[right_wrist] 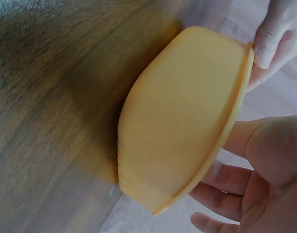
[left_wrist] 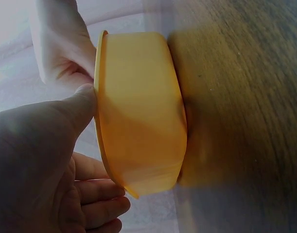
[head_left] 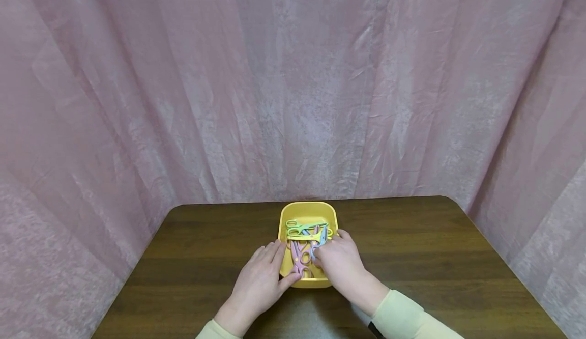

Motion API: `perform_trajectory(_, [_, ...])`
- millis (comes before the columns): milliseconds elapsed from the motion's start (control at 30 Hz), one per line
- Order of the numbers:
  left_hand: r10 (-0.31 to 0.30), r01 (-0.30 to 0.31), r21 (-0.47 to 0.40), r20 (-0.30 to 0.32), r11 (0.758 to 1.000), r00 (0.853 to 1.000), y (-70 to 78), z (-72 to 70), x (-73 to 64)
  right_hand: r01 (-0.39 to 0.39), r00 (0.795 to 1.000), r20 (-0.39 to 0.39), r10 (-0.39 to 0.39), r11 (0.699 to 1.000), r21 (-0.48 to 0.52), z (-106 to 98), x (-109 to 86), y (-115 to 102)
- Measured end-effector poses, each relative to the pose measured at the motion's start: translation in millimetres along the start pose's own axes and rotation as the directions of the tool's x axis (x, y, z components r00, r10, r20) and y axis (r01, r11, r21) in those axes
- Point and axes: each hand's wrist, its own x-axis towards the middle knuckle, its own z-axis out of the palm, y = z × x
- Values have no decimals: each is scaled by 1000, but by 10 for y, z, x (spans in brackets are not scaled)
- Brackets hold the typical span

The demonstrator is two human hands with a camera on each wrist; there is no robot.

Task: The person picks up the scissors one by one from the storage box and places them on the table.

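A yellow plastic tray [head_left: 308, 207] holds several small scissors. My left hand [head_left: 258, 280] rests against its left side, fingers fairly straight along the rim and thumb on the near edge. In the left wrist view that thumb [left_wrist: 82, 99] touches the rim. My right hand [head_left: 344, 263] reaches over the right rim and pinches blue scissors [head_left: 323, 236] by the handle; its fingertips are mostly hidden. Beside them lie green scissors [head_left: 304, 228], yellow scissors [head_left: 308, 237] and pink-purple scissors [head_left: 296, 258], overlapping one another.
The tray stands on a dark brown wooden table [head_left: 206, 257], near the middle of its width. Pink curtains [head_left: 293, 84] hang behind the table's far edge and along both sides.
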Motion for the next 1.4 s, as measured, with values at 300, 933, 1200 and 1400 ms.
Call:
perform_trajectory(300, [-5,6,-12,11,1000,1000,-2,-5,-1,22,995,-95,-16,998,62,-148,-67,74])
perform_trajectory(933, [-10,11,-29,23,1000,1000,-12,3,-12,116,918,-389,-73,989,87,-207,-310,362])
perform_trajectory(1200, [-5,6,-17,21,1000,1000,-19,-3,-10,88,912,-406,-61,995,47,-239,-438,553])
perform_trajectory(1400, [-14,15,-25,42,1000,999,-14,-11,-21,70,904,-425,-52,997,27,-246,-532,685])
